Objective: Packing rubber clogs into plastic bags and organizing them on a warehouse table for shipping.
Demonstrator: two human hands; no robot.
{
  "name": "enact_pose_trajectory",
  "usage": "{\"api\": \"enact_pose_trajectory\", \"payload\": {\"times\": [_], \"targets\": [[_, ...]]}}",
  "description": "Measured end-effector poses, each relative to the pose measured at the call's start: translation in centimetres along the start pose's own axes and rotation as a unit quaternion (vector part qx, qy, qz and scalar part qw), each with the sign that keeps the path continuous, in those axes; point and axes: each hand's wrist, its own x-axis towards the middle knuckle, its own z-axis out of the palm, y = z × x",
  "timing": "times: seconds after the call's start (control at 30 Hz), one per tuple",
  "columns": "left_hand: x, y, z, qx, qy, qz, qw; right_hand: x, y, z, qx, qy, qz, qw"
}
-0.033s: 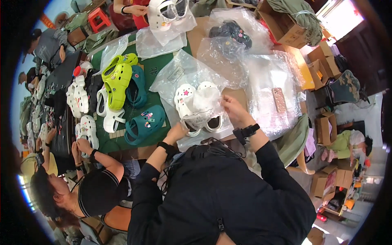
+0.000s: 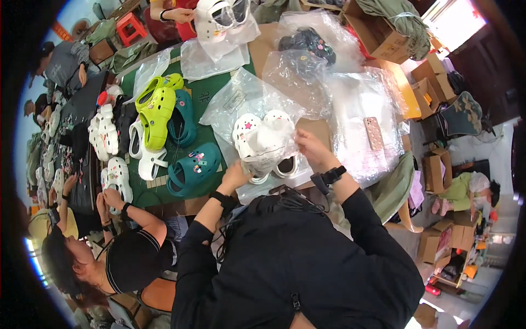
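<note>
A pair of white clogs (image 2: 247, 127) with small charms, a pink star on one, lies in front of me, toes pointing away. Clear plastic bag (image 2: 233, 104) spreads around and beneath them, and a crumpled whitish part of it covers their middles. My left hand (image 2: 236, 174) is closed at the left clog's heel, pinching the edge of the plastic. On the other side, my right hand (image 2: 311, 147) pinches the plastic beside the right clog. The left clog's opening is mostly hidden under the plastic; part of the right one's dark opening shows.
Left of the bag are teal clogs (image 2: 194, 169), lime clogs (image 2: 156, 118) and white clogs (image 2: 149, 162) on the green table. Stacked clear bags (image 2: 356, 148) carry a phone (image 2: 374, 133) at right. A co-worker (image 2: 137, 241) sits close on my left; another person's hand (image 2: 178, 15) holds bagged white clogs across the table.
The crumpled plastic has come down toward me over the left clog's opening, covering more of it. My left hand has shifted slightly up and left; the right hand stays nearly in place.
</note>
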Motion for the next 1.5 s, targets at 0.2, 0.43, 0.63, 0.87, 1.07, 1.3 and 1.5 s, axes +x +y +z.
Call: {"api": "enact_pose_trajectory", "payload": {"times": [0.2,0.43,0.63,0.87,1.07,1.3,1.5], "targets": [[-3.4,8.1,-6.7,-0.211,-0.12,0.223,0.944,0.6,0.7,1.7,0.079,-0.019,0.014,0.997],[-4.8,9.2,-7.0,-0.561,0.013,0.11,0.82,2.2,2.1,3.8,0.009,0.015,0.069,0.997],[-3.6,3.8,-8.9,-0.691,0.149,0.112,0.698,1.9,2.6,2.8,-0.056,-0.019,0.088,0.994],[-6.7,0.3,-12.8,-0.755,0.159,0.167,0.614,1.1,2.5,1.0,-0.301,-0.042,0.118,0.945],[-7.5,-0.2,-12.7,-0.841,0.005,0.166,0.515,2.4,-1.1,5.1,-0.374,0.071,-0.172,0.909],[-8.1,5.1,-14.0,-0.819,-0.006,0.187,0.543,0.8,-6.5,11.4,-0.382,-0.088,-0.131,0.91],[-7.9,2.4,-15.3,-0.8,0.038,0.204,0.563,1.8,-5.9,9.3,-0.323,0.062,-0.228,0.916]]}}
